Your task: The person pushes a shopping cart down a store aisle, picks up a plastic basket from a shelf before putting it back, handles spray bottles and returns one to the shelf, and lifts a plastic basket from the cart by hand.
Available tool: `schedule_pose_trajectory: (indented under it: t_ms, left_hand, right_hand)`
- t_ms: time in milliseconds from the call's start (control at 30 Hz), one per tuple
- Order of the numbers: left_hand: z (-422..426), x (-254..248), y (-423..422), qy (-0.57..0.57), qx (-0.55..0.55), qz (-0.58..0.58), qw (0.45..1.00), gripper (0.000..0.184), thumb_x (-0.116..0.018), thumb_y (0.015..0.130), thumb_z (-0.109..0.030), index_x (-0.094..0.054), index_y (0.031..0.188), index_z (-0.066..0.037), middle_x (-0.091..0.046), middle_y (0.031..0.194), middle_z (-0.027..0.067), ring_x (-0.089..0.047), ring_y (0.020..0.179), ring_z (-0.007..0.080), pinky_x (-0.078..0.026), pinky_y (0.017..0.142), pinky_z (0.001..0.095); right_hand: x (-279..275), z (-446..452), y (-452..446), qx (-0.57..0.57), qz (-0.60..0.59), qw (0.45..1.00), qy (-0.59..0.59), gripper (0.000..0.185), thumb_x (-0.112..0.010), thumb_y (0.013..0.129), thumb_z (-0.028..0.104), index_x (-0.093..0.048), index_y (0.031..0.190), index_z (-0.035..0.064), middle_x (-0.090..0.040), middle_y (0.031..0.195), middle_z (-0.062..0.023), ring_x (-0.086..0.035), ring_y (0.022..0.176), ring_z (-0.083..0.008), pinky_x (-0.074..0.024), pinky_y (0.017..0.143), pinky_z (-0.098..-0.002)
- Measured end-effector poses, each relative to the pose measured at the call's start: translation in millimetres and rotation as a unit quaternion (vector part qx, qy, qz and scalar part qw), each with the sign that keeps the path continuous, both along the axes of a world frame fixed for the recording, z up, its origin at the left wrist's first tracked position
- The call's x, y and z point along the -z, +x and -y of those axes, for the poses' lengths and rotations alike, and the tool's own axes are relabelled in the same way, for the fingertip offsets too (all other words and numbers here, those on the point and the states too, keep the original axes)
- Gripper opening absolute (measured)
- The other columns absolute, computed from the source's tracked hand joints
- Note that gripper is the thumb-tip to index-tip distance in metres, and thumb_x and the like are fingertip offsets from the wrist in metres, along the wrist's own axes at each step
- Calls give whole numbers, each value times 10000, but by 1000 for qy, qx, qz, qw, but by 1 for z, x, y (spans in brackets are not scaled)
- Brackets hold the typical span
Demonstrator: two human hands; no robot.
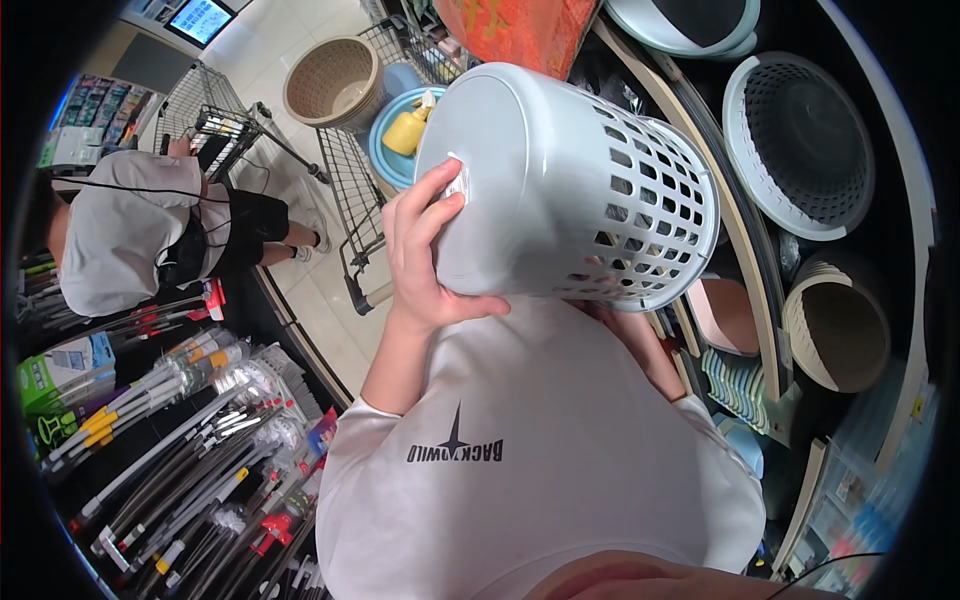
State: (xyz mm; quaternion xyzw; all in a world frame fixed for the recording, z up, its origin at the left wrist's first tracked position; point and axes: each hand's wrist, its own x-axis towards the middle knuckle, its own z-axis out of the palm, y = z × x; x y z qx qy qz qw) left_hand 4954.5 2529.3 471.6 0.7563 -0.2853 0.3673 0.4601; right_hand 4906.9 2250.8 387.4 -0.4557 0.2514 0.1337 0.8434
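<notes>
A light grey plastic laundry basket (555, 190) with rows of holes lies tilted on its side in front of my chest. Its round solid base faces left and its rim faces right. My left hand (425, 245) is closed around the edge of the base, fingers over a small white label (457, 183) and thumb along the lower side. Beneath the basket's lower side, my right hand (605, 318) is mostly hidden, with its fingers out of sight; the forearm comes in from the right.
A shopping cart (345, 180) ahead holds a beige woven-look basket (335, 75), a blue basin (385, 150) and a yellow spray bottle (405, 130). Shelves of baskets (800, 145) stand right. Mops and brushes (200, 450) hang left. Another person (130, 225) stands by a second cart (205, 105).
</notes>
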Motion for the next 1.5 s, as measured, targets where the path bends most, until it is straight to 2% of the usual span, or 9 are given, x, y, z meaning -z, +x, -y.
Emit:
schedule_pose_trajectory:
  t_ms: [67,167,467,600,800,867,900,1300,1500]
  left_hand:
    - [1,-1,0,-21,3,-23,1000,1039,-777,660,-799,-567,1331,-34,-592,1411,254,-579,1183,349,-399,1015,434]
    - [-5,-4,2,9,14,-55,998,1096,-740,680,-846,-536,1363,-14,-522,1461,297,-537,1256,364,-390,1081,466]
    - [-15,-24,3,113,-28,-112,987,1333,-632,634,-948,-495,1471,81,-532,1482,262,-483,1314,386,-337,1114,489]
    - [-14,-22,4,93,-32,-132,986,1327,-628,650,-941,-479,1488,77,-527,1496,256,-476,1312,384,-330,1126,493]
    - [-14,-14,10,92,-20,-129,987,1201,-627,743,-880,-479,1511,31,-490,1545,254,-396,1437,461,-268,1198,558]
    - [-11,-13,12,49,12,-132,990,1154,-738,718,-774,-471,1525,6,-504,1547,227,-374,1485,462,-217,1231,564]
    - [-10,-13,12,50,12,-131,990,1154,-738,718,-774,-471,1525,6,-504,1547,227,-374,1485,462,-217,1231,564]
    - [-4,-5,10,24,-21,-134,990,1032,-821,706,-669,-591,1417,43,-573,1485,219,-476,1428,435,-331,1186,551]
    - [-3,-6,12,-66,22,-100,992,1047,-893,655,-602,-589,1392,76,-597,1431,257,-554,1352,409,-414,1139,506]
  right_hand:
    - [0,0,1,-1,0,1000,2,400,-621,1002,353,-624,1285,69,-684,1086,-56,-655,883,-156,-548,773,-333]
    - [-2,-1,7,-4,0,1000,5,401,-624,1000,354,-623,1285,71,-683,1086,-55,-653,881,-155,-548,771,-333]
    - [-6,-11,21,-13,6,1000,15,404,-634,994,358,-622,1283,76,-680,1085,-51,-650,876,-152,-547,765,-333]
    - [-6,-13,26,-19,7,1000,18,405,-639,991,360,-622,1282,78,-679,1085,-50,-648,874,-151,-546,762,-334]
    - [-4,-15,28,-19,4,1000,25,407,-646,987,363,-621,1280,82,-677,1085,-48,-646,871,-149,-546,758,-334]
    - [-5,-15,29,-18,4,999,27,408,-648,986,364,-621,1280,83,-676,1085,-47,-645,869,-149,-545,757,-334]
    - [-5,-15,29,-18,4,999,27,408,-649,985,364,-621,1280,83,-676,1085,-47,-644,869,-148,-545,756,-334]
    - [-7,-17,35,-17,4,999,29,413,-663,976,370,-620,1277,90,-672,1084,-42,-640,862,-145,-544,748,-334]
    - [-7,-19,35,-14,1,999,32,415,-669,972,373,-619,1275,93,-670,1084,-40,-637,859,-143,-543,744,-335]
